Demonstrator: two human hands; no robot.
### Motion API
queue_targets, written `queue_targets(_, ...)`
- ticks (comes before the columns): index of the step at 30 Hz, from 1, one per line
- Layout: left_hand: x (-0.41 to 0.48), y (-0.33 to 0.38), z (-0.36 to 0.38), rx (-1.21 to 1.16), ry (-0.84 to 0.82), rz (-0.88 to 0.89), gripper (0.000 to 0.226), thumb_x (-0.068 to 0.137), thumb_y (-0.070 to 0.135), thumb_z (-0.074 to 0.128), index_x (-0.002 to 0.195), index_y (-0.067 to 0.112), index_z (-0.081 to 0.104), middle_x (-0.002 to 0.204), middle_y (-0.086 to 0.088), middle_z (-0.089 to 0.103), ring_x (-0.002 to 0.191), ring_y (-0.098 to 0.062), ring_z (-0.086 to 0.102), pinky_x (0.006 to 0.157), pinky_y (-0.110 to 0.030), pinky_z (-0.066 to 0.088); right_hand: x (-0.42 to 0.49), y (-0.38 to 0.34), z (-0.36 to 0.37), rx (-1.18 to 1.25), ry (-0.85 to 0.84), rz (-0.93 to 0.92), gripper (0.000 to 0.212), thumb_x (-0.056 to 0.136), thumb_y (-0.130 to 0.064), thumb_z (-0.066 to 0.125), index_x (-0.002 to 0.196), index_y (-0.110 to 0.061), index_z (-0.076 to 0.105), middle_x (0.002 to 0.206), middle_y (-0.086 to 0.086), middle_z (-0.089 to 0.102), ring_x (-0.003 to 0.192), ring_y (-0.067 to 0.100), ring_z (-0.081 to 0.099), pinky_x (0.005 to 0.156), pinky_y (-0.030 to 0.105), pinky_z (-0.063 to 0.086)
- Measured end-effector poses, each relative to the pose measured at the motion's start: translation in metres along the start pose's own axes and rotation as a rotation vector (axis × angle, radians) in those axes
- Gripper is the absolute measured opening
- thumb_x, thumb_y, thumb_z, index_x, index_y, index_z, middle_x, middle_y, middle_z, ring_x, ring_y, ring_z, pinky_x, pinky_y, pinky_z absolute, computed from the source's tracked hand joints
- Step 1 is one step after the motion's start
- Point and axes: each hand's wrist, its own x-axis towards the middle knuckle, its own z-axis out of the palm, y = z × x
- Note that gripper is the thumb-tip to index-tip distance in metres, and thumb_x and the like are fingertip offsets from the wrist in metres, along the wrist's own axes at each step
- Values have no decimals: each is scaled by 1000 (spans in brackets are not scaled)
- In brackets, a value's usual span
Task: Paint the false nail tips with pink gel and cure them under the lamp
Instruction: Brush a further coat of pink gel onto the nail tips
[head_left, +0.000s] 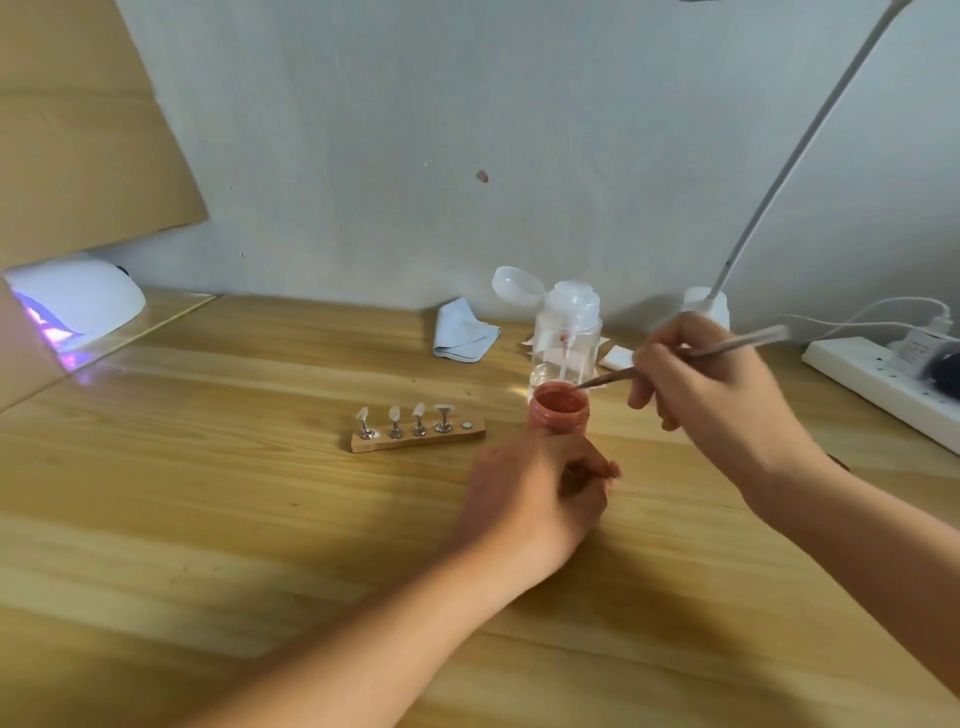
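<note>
— Toward the middle of the desk (208, 519), what is the left hand (540, 499) doing?

— Its fingers are curled round the lower part of an open jar of pink gel (561, 410), holding it upright. Whether the base touches the wood I cannot tell.

— And the right hand (711, 384)?

— It pinches a slim metal tool (691, 356) between thumb and fingers. The handle slants up toward the right edge, and the fine end is at the jar's rim. It is too blurred to say whether it dips into the gel.

— Where are the nail tips (395, 413)?

— On small metal stands in a row along a wooden strip (415, 441), just beside the jar on the side nearer the left edge.

— The curing lamp (78, 301)?

— At the far left corner, white, glowing violet inside. A clear pump bottle (566, 338) with its lid flipped up stands right behind the jar, with a blue cloth (462, 332) next to it. A power strip (883, 379) lies along the right edge.
</note>
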Motion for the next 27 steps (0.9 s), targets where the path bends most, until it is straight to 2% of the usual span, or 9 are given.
queue_targets(2,0,0,0,3,19,-10,9,85,27,71,87,35,75,65,41,55,67,14,51,84,-35,46,-15,3,-10,227,13,27,12,95,-13,49,92,-12,60,76,6,75,64,13,63,62,30,53)
queue_targets(4,1,-2,1,6,25,-25,7,84,30,73,87,36,75,66,34,57,69,13,52,85,-32,47,-35,14,-18,317,-10,55,19,97,-8,45,95,-10,64,83,9,76,72,19,68,67,30,58)
queue_targets(6,1,-3,2,11,19,-38,7,83,32,75,87,37,76,72,29,58,70,13,53,77,-19,43,-54,26,-22,319,-17,55,14,96,-5,50,91,-7,64,80,11,75,71,20,66,69,27,56)
queue_targets(8,2,-3,2,25,4,-39,7,82,34,77,88,38,76,74,27,57,70,16,52,64,-6,34,-65,36,-22,312,-19,45,9,93,-2,55,85,-4,60,71,11,71,65,14,60,63,19,51)
queue_targets(9,2,-4,3,24,0,-39,7,82,34,77,88,38,77,73,27,56,69,17,51,61,-5,32,-67,39,-22,306,-23,44,9,92,0,55,83,-2,57,67,10,69,62,11,58,60,16,48)
queue_targets(14,2,-6,3,12,-19,-55,7,83,35,76,89,37,78,75,21,57,67,13,50,58,-7,30,-65,44,-18,289,-40,59,10,87,1,56,77,2,51,67,12,71,59,12,58,58,17,48)
queue_targets(27,2,-7,3,-4,-37,-85,8,83,36,77,91,36,78,82,21,60,68,12,50,59,-8,30,-63,48,-18,291,-37,54,11,86,-2,57,76,-2,53,69,10,73,61,11,59,60,19,50)
